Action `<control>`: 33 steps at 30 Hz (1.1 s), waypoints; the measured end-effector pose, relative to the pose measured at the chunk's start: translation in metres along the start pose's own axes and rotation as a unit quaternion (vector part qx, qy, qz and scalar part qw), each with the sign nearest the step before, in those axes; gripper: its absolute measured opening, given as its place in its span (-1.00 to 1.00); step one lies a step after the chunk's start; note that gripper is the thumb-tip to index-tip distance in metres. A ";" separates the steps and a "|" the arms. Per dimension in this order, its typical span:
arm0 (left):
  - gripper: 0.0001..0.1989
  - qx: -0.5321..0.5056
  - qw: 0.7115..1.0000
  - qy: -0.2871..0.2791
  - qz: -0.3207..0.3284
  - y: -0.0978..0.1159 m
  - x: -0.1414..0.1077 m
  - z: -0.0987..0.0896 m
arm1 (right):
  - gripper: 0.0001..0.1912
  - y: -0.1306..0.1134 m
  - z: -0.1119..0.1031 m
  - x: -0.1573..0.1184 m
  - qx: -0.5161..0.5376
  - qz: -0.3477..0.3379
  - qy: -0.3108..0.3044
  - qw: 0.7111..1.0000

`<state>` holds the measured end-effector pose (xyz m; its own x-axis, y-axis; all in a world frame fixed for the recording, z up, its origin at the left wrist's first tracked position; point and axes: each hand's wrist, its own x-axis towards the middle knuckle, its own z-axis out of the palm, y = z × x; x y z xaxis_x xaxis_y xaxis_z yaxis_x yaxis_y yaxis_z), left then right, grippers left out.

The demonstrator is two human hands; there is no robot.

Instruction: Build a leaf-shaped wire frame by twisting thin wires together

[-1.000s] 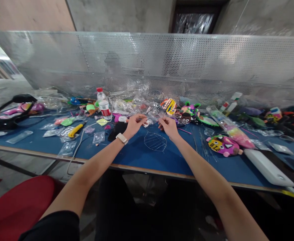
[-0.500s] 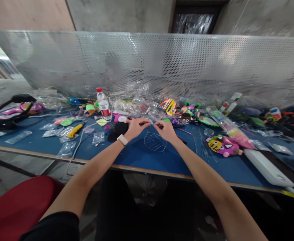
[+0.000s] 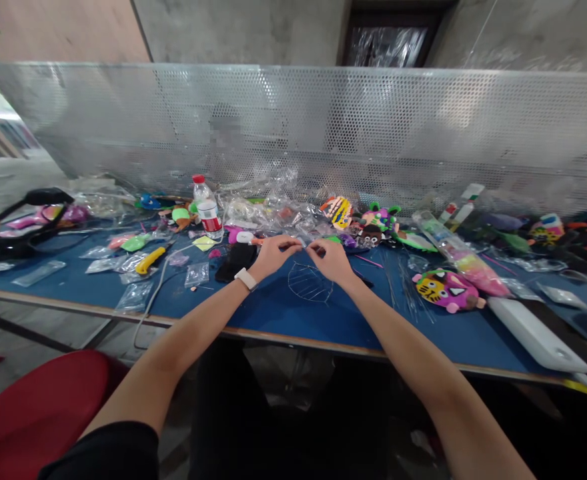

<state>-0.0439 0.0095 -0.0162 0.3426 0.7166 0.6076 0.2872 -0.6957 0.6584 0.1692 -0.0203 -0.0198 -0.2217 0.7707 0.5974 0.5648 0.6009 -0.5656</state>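
My left hand, with a white band on its wrist, is closed in a pinch above the blue table. Close beside it, my right hand pinches too, fingertips almost meeting those of the left. A tiny pale, see-through piece shows between the fingertips; its kind is too small to make out. Just below the hands lies a leaf-shaped frame of thin wire with crossing veins. To the left of my left hand is a black phone-like object, partly covered by the wrist.
A water bottle with a red cap stands behind on the left. A yellow cutter lies among small plastic bags. On the right are loose wires, a colourful clay mask and a white power bank. A perforated metal panel rises behind.
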 end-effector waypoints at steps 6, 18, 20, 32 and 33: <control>-0.66 -0.167 0.981 0.056 -0.081 -0.008 0.004 0.006 | -0.63 0.003 0.005 0.006 0.213 0.148 0.032 0.965; -0.70 -0.141 0.987 0.037 -0.070 -0.005 0.003 0.001 | -0.65 0.000 0.000 0.001 0.048 0.023 0.026 0.998; -0.78 -0.077 0.996 0.019 -0.033 -0.004 0.001 0.000 | -0.71 0.001 -0.002 0.000 -0.025 -0.017 0.011 0.999; -0.90 0.076 0.994 -0.042 0.067 -0.001 0.000 -0.001 | -0.86 0.004 0.001 -0.001 -0.114 -0.022 -0.068 0.991; -0.90 0.068 0.995 -0.034 0.060 -0.001 -0.001 -0.001 | -0.86 0.004 0.001 0.000 -0.099 -0.019 -0.061 0.993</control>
<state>-0.0452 0.0096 -0.0166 0.4397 0.6264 0.6436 0.3573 -0.7795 0.5145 0.1709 -0.0182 -0.0227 -0.3337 0.7757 0.5357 0.6969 0.5857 -0.4138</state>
